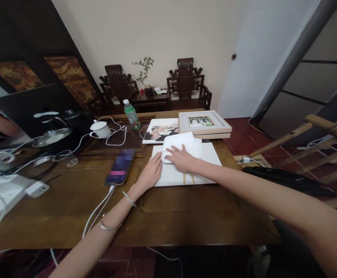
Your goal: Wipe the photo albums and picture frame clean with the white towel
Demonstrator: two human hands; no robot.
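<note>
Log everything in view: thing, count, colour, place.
Table: 1, brown, foreground
Panel: 1, white, on table
Cloth: 1, white, on panel
Frames: apparently 2, pale, behind cloth
Photo print: 1, multicoloured, left of frames
Bottle: 1, green, table's back
Lidded cup: 1, white, left of bottle
Phone: 1, dark, left of panel
Kettle: 1, black, rear left
Pot: 1, dark, beside kettle
Power strip: 1, white, table's left
Cables: several, white, mostly left
Carved chairs: 2, dark, background
Plant: 1, green, between carved chairs
Wooden furniture: 1, light brown, right
Left hand: 1, bare, panel's left edge
Right hand: 1, bare, on cloth
</note>
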